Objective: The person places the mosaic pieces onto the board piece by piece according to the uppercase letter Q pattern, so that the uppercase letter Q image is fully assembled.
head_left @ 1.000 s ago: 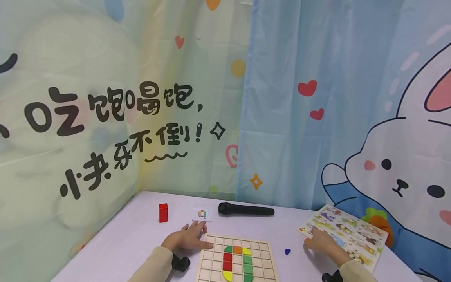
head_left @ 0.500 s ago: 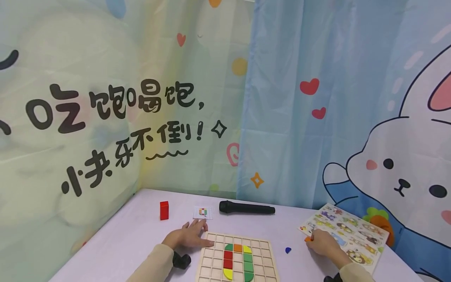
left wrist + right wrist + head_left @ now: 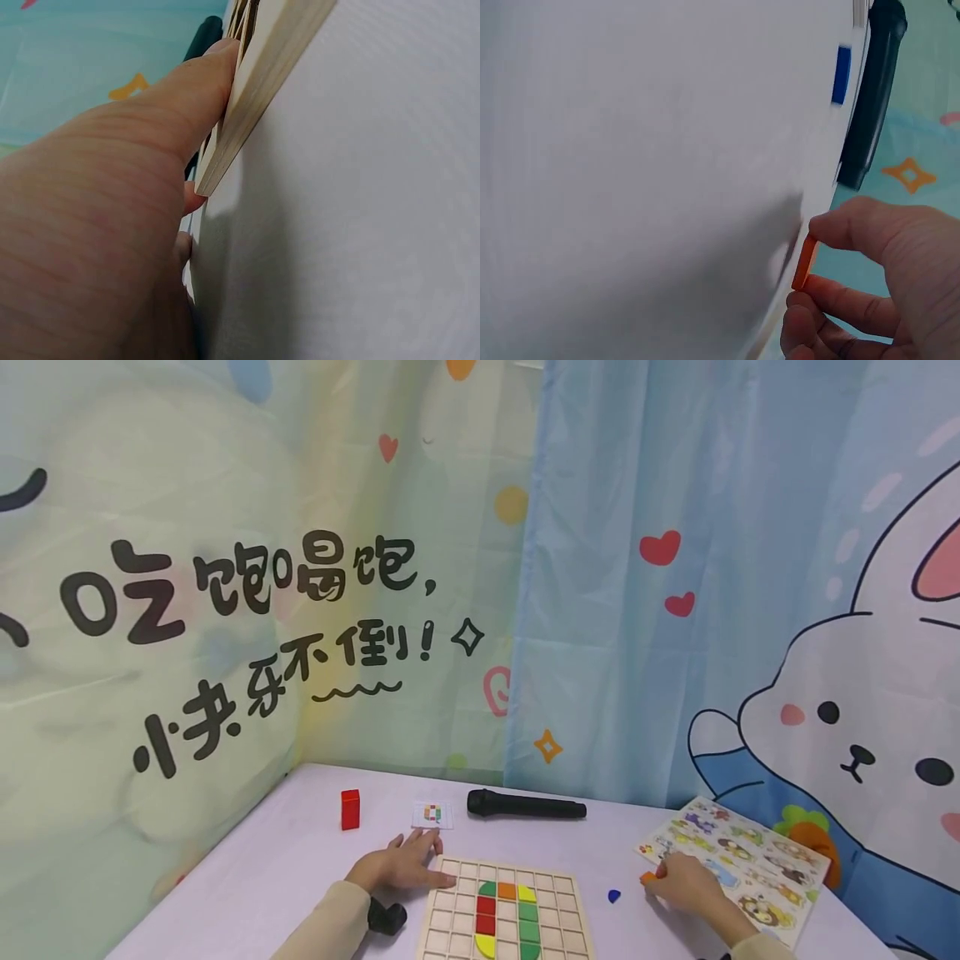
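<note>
My left hand [image 3: 405, 865] rests at the top left corner of a wooden grid board [image 3: 454, 917], its thumb on the board's edge and its fingers stretched toward a small pattern card [image 3: 422, 822]. In the left wrist view that thumb lies over the board's side [image 3: 251, 97]. With thumb and finger my right hand [image 3: 688, 885] pinches a small orange tile [image 3: 805, 262], beside the sticker sheet. Green, red, yellow and orange tiles form a ring-like shape on the board, including a red tile [image 3: 486, 915]. Between board and right hand lies a blue tile [image 3: 613, 896].
At the back of the white table [image 3: 262, 860] lies a black microphone [image 3: 525, 805]. A red block [image 3: 350, 810] stands at the back left. On the right is a sheet with cartoon animals [image 3: 780, 868]. Printed curtains [image 3: 592, 652] hang behind the table.
My right hand has picked the orange tile up from beside the animal sheet and moved slightly left with it. The left hand stays at the board's corner.
</note>
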Motion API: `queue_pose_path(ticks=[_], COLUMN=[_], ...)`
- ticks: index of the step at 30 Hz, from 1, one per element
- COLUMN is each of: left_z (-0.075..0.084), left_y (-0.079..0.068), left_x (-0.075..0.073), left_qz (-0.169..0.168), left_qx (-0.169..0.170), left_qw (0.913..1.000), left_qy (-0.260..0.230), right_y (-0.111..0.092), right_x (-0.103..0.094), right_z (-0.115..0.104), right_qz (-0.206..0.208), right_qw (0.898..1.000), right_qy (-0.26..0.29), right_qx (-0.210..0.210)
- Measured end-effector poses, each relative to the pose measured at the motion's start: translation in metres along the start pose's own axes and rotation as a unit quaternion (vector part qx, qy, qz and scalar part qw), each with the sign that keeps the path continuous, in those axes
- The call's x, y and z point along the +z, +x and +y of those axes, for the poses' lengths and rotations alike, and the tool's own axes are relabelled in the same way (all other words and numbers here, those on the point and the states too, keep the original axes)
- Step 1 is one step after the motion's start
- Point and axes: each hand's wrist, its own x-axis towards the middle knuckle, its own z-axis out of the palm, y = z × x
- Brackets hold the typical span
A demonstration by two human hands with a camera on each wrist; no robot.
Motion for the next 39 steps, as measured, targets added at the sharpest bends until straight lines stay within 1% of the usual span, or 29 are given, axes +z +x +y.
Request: queue_pose_path(ticks=[4,7,12,14,18,22,25,28,32,34,36,39], left_z=[-0.006,-0.012,-0.012,-0.013,-0.014,-0.014,-0.014,-0.018,-0.022,-0.023,-0.023,-0.023], left_y=[0.005,0.010,0.011,0.012,0.013,0.014,0.015,0.017,0.019,0.019,0.019,0.020], left_x=[0.004,0.008,0.007,0.007,0.007,0.008,0.009,0.012,0.014,0.014,0.014,0.015], left_qz=[0.007,0.011,0.007,0.006,0.011,0.008,0.005,0.011,0.015,0.015,0.016,0.015], left_qx=[0.008,0.014,0.011,0.011,0.017,0.018,0.016,0.022,0.026,0.027,0.029,0.027], left_qw=[0.9999,0.9998,0.9998,0.9998,0.9997,0.9996,0.9996,0.9996,0.9995,0.9995,0.9994,0.9995], left_qy=[-0.002,-0.009,-0.014,-0.017,-0.014,-0.018,-0.023,-0.016,-0.010,-0.010,-0.009,-0.012], right_y=[-0.005,-0.011,-0.032,-0.041,-0.057,-0.069,-0.077,-0.084,-0.090,-0.088,-0.081,-0.058], right_x=[0.000,-0.001,0.000,0.000,0.004,0.012,0.019,0.027,0.039,0.047,0.057,0.081], right_z=[-0.017,-0.035,-0.071,-0.086,-0.111,-0.128,-0.137,-0.146,-0.155,-0.158,-0.157,-0.145], right_qz=[0.023,0.032,0.043,0.045,0.013,-0.039,-0.082,-0.112,-0.138,-0.153,-0.163,-0.170], right_qw=[0.999,0.998,0.994,0.992,0.988,0.981,0.978,0.976,0.974,0.971,0.968,0.960], right_qy=[-0.013,-0.011,-0.004,-0.005,0.003,0.013,0.026,0.032,0.030,0.024,0.008,-0.026], right_qx=[-0.034,-0.056,-0.098,-0.122,-0.156,-0.191,-0.191,-0.182,-0.179,-0.181,-0.191,-0.222])
